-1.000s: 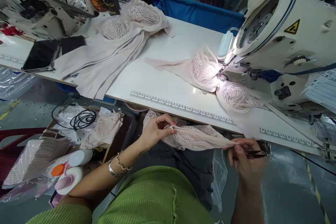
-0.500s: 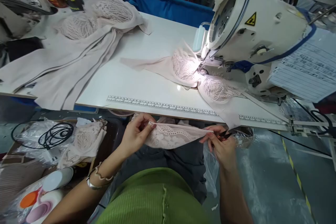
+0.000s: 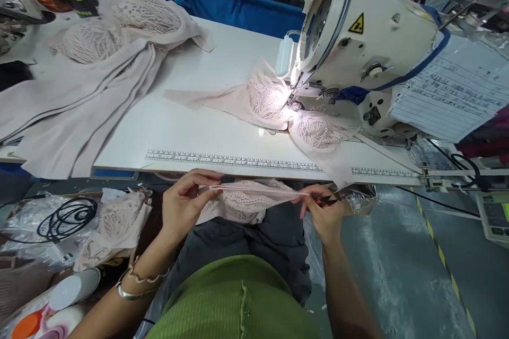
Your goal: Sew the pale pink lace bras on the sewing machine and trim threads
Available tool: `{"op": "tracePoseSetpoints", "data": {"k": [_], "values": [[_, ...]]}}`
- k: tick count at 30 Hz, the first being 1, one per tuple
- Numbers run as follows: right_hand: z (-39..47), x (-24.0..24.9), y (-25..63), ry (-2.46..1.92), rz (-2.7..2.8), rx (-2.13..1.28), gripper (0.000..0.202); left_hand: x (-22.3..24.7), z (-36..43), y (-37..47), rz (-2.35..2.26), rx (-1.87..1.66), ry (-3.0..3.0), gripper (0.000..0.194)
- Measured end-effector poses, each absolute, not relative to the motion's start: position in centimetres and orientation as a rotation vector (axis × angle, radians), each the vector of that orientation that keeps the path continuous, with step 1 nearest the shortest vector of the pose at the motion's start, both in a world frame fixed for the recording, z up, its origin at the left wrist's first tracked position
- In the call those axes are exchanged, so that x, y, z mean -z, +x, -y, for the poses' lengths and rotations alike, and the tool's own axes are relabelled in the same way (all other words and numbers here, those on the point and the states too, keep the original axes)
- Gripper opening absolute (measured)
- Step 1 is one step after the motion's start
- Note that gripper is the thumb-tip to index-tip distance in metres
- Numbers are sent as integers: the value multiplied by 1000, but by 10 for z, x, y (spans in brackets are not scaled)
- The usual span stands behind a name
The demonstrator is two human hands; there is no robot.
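Observation:
My left hand pinches one end of a pale pink lace bra below the table's front edge. The bra's edge is stretched level across my lap, with lace hanging beneath it. At the other end, my right hand grips the edge between thumb and fingers. Small thread snips with dark blades and a reddish handle are also tucked in that hand, partly hidden by the fingers. On the table a second lace bra lies with its middle at the needle of a lit sewing machine.
More pale bras are piled on the table's left, their wings draping over the edge. A printed ruler runs along the front of the tabletop. At lower left are a box with lace pieces, a coiled black cable and bottles.
The stretched edge has shifted slightly left in view, and more lace folds show beneath it. Both hands keep their hold. The whole view has swung a little to the right.

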State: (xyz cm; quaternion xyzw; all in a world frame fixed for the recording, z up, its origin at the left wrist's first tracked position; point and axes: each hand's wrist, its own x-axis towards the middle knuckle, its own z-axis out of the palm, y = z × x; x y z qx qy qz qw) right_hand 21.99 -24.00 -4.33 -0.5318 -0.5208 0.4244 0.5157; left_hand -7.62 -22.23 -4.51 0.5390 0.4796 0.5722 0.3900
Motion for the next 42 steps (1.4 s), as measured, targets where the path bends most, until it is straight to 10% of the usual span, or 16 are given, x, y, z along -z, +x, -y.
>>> {"op": "tracePoseSetpoints", "data": {"k": [33,42], "values": [[235,29,242,-1084,1339,-1075,4,33,220,-77,-1109,-1416,1160,16],[238,-22,205,-1236,1766,-1135,13,15,226,-57,-835,-766,1655,33]]}}
